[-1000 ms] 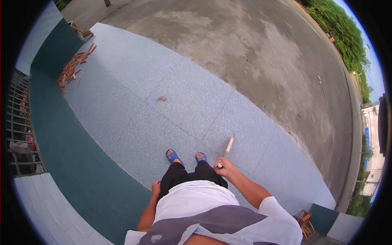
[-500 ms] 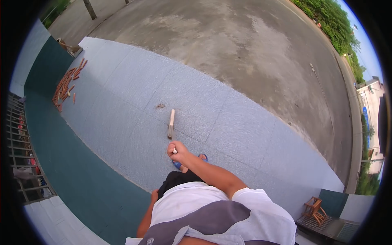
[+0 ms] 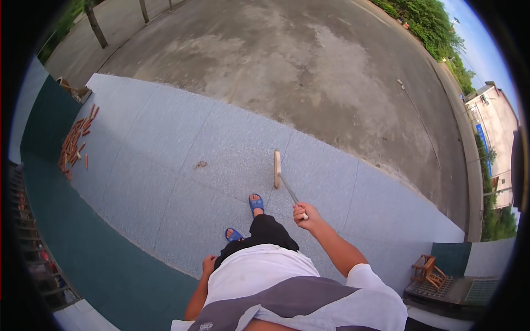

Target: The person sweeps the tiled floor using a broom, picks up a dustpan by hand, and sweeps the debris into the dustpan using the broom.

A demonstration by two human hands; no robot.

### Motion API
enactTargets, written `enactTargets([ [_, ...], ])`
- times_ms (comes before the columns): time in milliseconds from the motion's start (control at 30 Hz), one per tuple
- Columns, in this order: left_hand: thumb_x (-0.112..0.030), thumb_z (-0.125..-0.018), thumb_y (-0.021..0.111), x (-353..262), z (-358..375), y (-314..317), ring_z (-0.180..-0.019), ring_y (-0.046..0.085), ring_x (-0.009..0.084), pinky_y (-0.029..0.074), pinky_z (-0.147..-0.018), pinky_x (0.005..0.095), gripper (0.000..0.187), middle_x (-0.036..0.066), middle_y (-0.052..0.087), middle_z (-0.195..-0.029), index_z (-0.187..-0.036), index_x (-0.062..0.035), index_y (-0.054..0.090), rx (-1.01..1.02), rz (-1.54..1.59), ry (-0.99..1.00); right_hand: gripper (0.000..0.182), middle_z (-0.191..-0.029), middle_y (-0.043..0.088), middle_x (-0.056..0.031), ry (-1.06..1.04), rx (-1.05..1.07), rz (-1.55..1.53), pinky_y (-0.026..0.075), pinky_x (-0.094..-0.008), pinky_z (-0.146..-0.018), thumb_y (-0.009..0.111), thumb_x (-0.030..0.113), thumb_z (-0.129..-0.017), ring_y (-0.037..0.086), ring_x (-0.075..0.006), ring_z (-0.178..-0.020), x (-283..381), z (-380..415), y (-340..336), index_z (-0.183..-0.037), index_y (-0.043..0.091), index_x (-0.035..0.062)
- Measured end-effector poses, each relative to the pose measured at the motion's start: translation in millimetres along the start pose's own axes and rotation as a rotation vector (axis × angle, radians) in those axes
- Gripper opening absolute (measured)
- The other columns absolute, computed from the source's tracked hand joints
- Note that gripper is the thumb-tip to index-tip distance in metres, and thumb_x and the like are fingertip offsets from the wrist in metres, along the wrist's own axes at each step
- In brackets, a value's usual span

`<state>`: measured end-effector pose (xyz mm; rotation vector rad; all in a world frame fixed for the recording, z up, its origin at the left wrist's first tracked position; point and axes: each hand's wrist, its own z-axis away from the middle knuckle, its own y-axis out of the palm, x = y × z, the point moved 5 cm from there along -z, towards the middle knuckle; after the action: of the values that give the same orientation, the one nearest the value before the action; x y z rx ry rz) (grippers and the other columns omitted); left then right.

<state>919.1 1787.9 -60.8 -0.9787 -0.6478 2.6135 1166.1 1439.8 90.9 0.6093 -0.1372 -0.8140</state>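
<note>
My right hand [image 3: 306,215] is wrapped round the end of a grey pole, whose flat pale head [image 3: 277,169] rests on the grey tiled floor [image 3: 232,138] ahead of my feet. It looks like a broom or push mop. A small heap of debris [image 3: 201,164] lies on the tiles left of the head. My left hand [image 3: 209,263] hangs at my left side by the black shorts, its fingers curled; what they hold, if anything, is hidden.
Orange-brown sticks [image 3: 73,140] lie scattered by the green wall base [image 3: 44,118] at the far left. A wooden chair [image 3: 428,270] stands at the lower right. Another long-handled tool [image 3: 417,107] lies on the concrete. Beyond the tiles stand posts [image 3: 95,25].
My right hand and the tool have swung to the right, away from the small debris. The view has shifted, and my feet in blue sandals now show apart.
</note>
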Motion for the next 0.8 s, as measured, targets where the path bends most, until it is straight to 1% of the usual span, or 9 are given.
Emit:
enactTargets([
  [67,-0.026,-0.069,0.056,-9.2,-8.8,5.3,-0.066,0.057,0.0227,0.043,-0.06,0.0307,0.025,0.014,0.059,-0.072,-0.078,-0.003,0.06,0.004,-0.01,-0.001,0.007,-0.046,0.034,0.0036,-0.066,-0.066,0.041,0.029,-0.018,-0.03,0.038,0.008,-0.078,0.036,-0.0048,-0.035,28.7,-6.6,-2.5,-0.072,0.038,0.0042],
  [133,-0.025,-0.069,0.056,-23.9,-18.3,6.9,-0.067,0.057,0.0227,0.043,-0.06,0.0306,0.024,0.014,0.059,-0.072,-0.078,-0.0032,0.06,-0.001,-0.028,-0.018,0.013,-0.046,0.033,0.0024,-0.252,-0.288,0.23,0.03,-0.0192,-0.031,0.035,0.003,-0.075,0.034,-0.0067,-0.034,70.6,-28.5,-6.2,-0.063,0.034,0.0072],
  [267,-0.023,-0.069,0.055,-27.4,-33.0,16.1,-0.068,0.056,0.0243,0.043,-0.061,0.0311,0.022,0.014,0.058,-0.072,-0.079,-0.0039,0.06,-0.014,-0.04,0.01,0.014,-0.045,0.033,-0.0005,-0.218,-0.394,0.162,0.033,-0.0216,-0.032,0.032,0.001,-0.072,0.035,-0.0095,-0.036,89.3,-81.9,-5.0,-0.06,0.033,0.0079],
  [400,-0.021,-0.069,0.053,-35.9,-35.5,19.8,-0.068,0.055,0.027,0.042,-0.062,0.0327,0.021,0.015,0.057,-0.072,-0.078,-0.0033,0.06,-0.026,-0.052,0.0,0.012,-0.047,0.035,-0.0006,-0.032,-0.337,0.23,0.035,-0.0231,-0.034,0.031,0.002,-0.072,0.036,-0.0098,-0.036,36.8,-134.7,31.3,-0.062,0.034,0.0076],
  [433,-0.021,-0.069,0.053,-38.2,-33.4,20.5,-0.068,0.055,0.027,0.042,-0.062,0.0327,0.021,0.015,0.057,-0.072,-0.078,-0.0033,0.06,-0.029,-0.053,-0.005,0.01,-0.049,0.036,-0.0007,0.1,-0.266,0.183,0.035,-0.0247,-0.034,0.032,0.002,-0.072,0.037,-0.0105,-0.037,9.1,-141.0,47.3,-0.064,0.035,0.0072],
  [500,-0.02,-0.07,0.053,-39.4,-27.4,19.2,-0.069,0.055,0.0279,0.042,-0.062,0.0334,0.021,0.016,0.057,-0.073,-0.077,-0.0021,0.059,-0.072,-0.048,-0.016,0.008,-0.051,0.036,-0.0015,0.071,-0.324,0.225,0.034,-0.028,-0.035,0.034,0.001,-0.071,0.038,-0.0118,-0.04,-44.1,-131.7,84.9,-0.066,0.036,0.0072],
  [567,-0.02,-0.07,0.052,-40.6,-22.4,19.3,-0.069,0.055,0.0279,0.042,-0.063,0.0336,0.021,0.017,0.057,-0.073,-0.077,-0.0016,0.059,-0.096,-0.041,-0.045,0.009,-0.05,0.036,-0.0005,0.251,-0.181,0.29,0.033,-0.0273,-0.035,0.036,0.001,-0.071,0.038,-0.0119,-0.039,-85.6,-142.1,106.6,-0.065,0.037,0.0076],
  [667,-0.019,-0.07,0.052,-53.3,-22.4,17.7,-0.07,0.055,0.0278,0.042,-0.064,0.0339,0.021,0.017,0.057,-0.074,-0.078,-0.0013,0.059,-0.133,-0.04,-0.068,0.011,-0.048,0.032,-0.0018,0.306,-0.059,0.252,0.033,-0.025,-0.033,0.035,0.001,-0.07,0.034,-0.0113,-0.037,-101.3,-147.4,138.4,-0.063,0.034,0.0082],
  [800,-0.019,-0.071,0.051,-49.8,-30.3,22.8,-0.071,0.056,0.0281,0.042,-0.065,0.0343,0.021,0.016,0.058,-0.075,-0.08,-0.0018,0.059,-0.167,-0.036,-0.063,0.018,-0.044,0.032,0.0013,0.319,0.037,0.165,0.029,-0.0201,-0.03,0.039,0.003,-0.072,0.033,-0.0082,-0.034,-61.6,-156.7,147.7,-0.056,0.033,0.0082],
])
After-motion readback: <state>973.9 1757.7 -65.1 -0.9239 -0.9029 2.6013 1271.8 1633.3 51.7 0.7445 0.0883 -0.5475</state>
